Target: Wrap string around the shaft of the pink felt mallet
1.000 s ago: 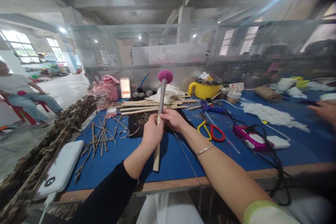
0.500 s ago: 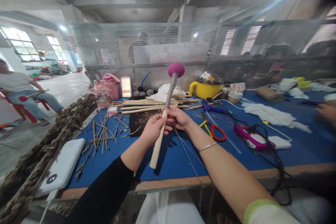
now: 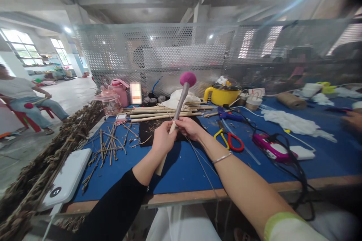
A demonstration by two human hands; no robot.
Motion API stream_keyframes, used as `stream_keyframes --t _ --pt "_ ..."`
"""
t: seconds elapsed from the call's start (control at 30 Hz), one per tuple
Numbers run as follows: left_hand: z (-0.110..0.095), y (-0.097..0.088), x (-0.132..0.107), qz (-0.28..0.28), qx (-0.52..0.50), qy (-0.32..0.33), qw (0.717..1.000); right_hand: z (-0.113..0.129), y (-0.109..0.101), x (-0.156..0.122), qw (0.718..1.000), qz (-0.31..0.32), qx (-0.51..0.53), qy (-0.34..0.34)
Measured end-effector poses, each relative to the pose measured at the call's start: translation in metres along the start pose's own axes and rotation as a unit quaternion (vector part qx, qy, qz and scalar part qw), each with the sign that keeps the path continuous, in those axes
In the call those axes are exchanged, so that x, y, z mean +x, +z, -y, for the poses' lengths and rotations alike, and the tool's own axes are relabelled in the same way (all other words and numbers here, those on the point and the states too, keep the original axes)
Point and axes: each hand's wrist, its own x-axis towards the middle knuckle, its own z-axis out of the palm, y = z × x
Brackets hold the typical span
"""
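Note:
My left hand [image 3: 163, 139] is wrapped round a wooden stick [image 3: 177, 111] that points up and away, tilted to the right. A round pink ball head [image 3: 188, 79] tops the stick, and grey wrapping covers its upper part. My right hand [image 3: 190, 127] pinches the stick just beside the left hand, where the grey wrapping ends. A thin thread [image 3: 201, 163] runs from there down over the blue table [image 3: 181, 169] toward its front edge.
Loose twigs [image 3: 109, 143] and long sticks [image 3: 158, 113] lie on the left and at the back. Red and yellow scissors [image 3: 229, 139], a pink device with black cables [image 3: 270, 148], white cloth [image 3: 294, 124] and a yellow pot [image 3: 222, 96] sit right. A white scale [image 3: 66, 180] sits left. A person [image 3: 21, 99] sits far left.
The stick swung from upright to a rightward tilt, then sank a little with its ball head lower. Both hands stayed on it.

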Motion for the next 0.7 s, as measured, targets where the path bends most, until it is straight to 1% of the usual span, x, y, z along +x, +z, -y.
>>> stream_keyframes --t 0.1,0.17,0.2,0.23,0.27,0.3,0.37,0.4,0.43,0.47,0.5,0.57,0.63,0.7 --pt "-0.006 0.002 0.002 0.041 -0.127 -0.084 0.988 0.003 -0.001 -0.003 0.999 0.035 0.031 0.005" --pt "-0.008 0.003 0.003 0.073 -0.195 -0.123 0.970 0.004 0.000 -0.003 0.999 0.033 0.028 0.005" --pt "-0.008 0.003 0.003 0.091 -0.209 -0.138 0.964 0.003 0.001 -0.003 0.999 0.025 0.019 0.004" --pt "-0.007 0.003 0.003 0.104 -0.202 -0.149 0.962 0.001 0.002 -0.002 1.000 0.014 0.007 0.004" --pt "-0.005 0.002 0.003 0.102 -0.173 -0.149 0.968 -0.001 0.002 -0.001 1.000 0.001 -0.008 0.006" --pt "-0.003 0.001 0.002 0.082 -0.124 -0.135 0.980 -0.003 0.003 0.000 1.000 -0.010 -0.023 0.009" --pt "0.002 -0.001 0.001 0.014 -0.004 -0.068 0.998 -0.007 0.005 0.001 0.999 -0.022 -0.042 0.014" --pt "0.005 -0.001 0.000 -0.017 0.045 -0.027 0.998 -0.008 0.006 0.002 0.999 -0.024 -0.045 0.014" --pt "0.006 -0.002 0.000 -0.034 0.078 0.006 0.996 -0.008 0.008 0.002 0.999 -0.024 -0.046 0.012" --pt "0.007 -0.003 -0.001 -0.038 0.093 0.025 0.995 -0.008 0.009 0.002 0.999 -0.022 -0.046 0.010" --pt "0.008 -0.003 0.000 -0.036 0.093 0.032 0.995 -0.007 0.011 0.002 0.999 -0.020 -0.045 0.008" --pt "0.006 -0.004 0.001 -0.028 0.067 0.022 0.997 -0.004 0.013 0.000 0.999 -0.019 -0.044 0.005" --pt "0.003 -0.005 0.003 -0.015 0.027 -0.003 1.000 -0.002 0.013 -0.001 1.000 -0.014 -0.024 0.005" --pt "0.000 -0.006 0.005 -0.004 -0.011 -0.032 0.999 0.000 0.010 -0.001 1.000 0.001 0.022 0.021"
